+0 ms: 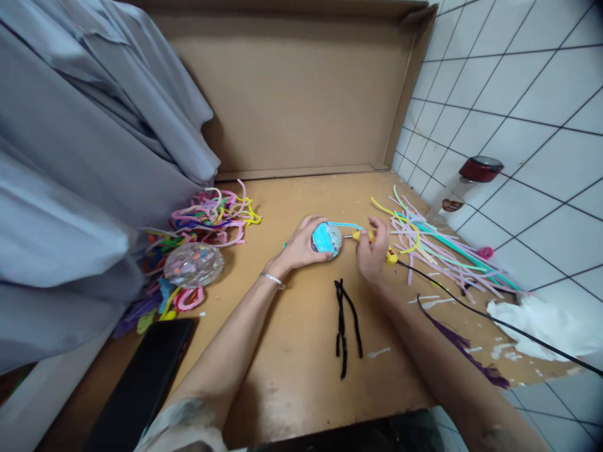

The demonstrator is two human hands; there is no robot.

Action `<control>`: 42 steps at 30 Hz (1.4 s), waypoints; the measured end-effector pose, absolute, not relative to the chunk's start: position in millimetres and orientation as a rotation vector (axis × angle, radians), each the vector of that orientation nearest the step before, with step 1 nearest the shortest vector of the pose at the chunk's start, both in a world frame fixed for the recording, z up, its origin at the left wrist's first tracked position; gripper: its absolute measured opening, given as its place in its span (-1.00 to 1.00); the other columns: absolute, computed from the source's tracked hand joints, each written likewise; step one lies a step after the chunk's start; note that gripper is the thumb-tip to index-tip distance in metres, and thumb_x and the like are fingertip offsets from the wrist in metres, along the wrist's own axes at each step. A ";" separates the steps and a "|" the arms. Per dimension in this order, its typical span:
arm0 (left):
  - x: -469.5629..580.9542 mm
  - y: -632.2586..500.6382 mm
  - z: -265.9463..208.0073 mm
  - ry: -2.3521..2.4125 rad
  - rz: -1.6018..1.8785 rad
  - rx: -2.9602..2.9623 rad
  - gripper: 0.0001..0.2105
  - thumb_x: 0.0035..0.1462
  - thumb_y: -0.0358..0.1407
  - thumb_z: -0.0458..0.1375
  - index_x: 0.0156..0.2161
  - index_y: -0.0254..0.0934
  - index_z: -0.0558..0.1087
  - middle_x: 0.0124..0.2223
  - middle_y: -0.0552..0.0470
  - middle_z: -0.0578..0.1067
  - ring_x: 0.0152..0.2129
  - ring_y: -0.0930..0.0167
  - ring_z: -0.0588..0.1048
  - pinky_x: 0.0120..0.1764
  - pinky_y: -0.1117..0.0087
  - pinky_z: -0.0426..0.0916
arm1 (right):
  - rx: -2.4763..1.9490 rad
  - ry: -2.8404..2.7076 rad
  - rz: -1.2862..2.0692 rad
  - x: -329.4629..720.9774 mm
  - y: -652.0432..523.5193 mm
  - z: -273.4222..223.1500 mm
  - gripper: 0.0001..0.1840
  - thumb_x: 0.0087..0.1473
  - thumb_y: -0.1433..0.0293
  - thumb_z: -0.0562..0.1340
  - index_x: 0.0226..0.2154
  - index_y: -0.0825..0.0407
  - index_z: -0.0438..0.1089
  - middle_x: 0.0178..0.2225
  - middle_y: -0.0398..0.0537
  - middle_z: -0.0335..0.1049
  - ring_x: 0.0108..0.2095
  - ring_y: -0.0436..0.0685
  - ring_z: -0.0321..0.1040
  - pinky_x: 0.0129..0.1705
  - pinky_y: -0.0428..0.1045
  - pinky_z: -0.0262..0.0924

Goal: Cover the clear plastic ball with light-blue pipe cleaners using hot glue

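Observation:
My left hand [305, 243] is closed around a small ball [325, 240] near the middle of the table. Bright blue pipe cleaner winds round part of the ball, while its right side shows a pale, shiny surface. A loose blue strand [346, 225] runs off the top toward the right. My right hand [373, 250] grips a yellow-handled soldering iron [362, 236], its thin metal tip pointing left at the ball. Whether the tip touches the ball I cannot tell. Several short black pipe cleaners [341, 326] lie in front of the hands.
Loose pipe cleaners [438, 245] spread at right beside a red-lidded jar [471, 185]. A black cord [475, 309] crosses past white tissue [541, 326]. At left sit a clear bumpy object [194, 265], a colourful pile [211, 216] and a black phone [141, 383]. Cardboard [292, 94] stands behind.

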State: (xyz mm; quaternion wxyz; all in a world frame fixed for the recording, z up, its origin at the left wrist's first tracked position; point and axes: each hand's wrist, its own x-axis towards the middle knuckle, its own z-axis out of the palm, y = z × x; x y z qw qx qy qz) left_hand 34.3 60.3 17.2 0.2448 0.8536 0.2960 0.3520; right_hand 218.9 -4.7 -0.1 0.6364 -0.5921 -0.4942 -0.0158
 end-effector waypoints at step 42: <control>40.6 55.9 5.7 0.852 1.090 2.326 -0.14 -0.22 -0.12 0.46 0.21 -0.19 0.25 0.20 -0.20 0.35 0.17 0.05 0.36 0.21 -0.04 0.30 | -1.038 -1.112 0.719 224.2 -9.9 15.6 -0.81 0.00 0.23 0.23 -0.32 -0.03 0.38 -0.44 -0.13 0.49 -0.37 0.08 0.47 -0.20 0.05 0.37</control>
